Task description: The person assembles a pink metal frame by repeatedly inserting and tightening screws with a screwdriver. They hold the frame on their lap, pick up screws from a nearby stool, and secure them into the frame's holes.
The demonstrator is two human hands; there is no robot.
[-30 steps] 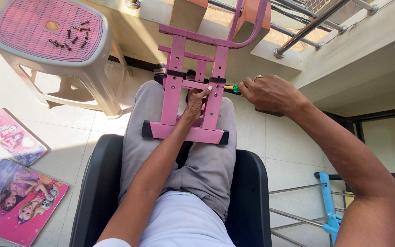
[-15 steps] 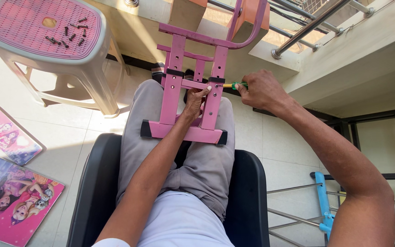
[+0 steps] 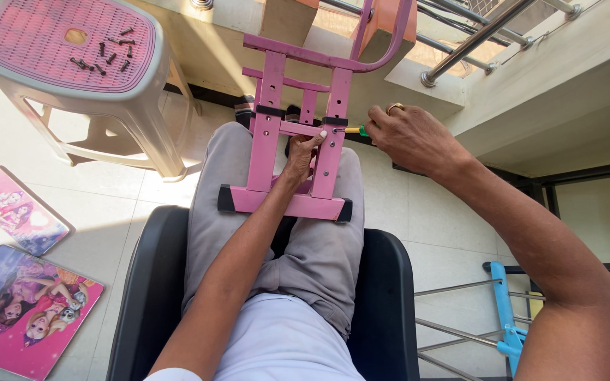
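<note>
Driving a screwdriver into the pink metal frame on my lap.
My right hand grips its handle tight; my left hand pinches the crossbar.

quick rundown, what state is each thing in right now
pink frame: upright on the lap, unfinished
screwdriver: tip against the frame's right upright
right hand: closed on the screwdriver
left hand: gripping the crossbar
screws: loose on the stool
stool: upright
picture panels: flat on the floor
</note>
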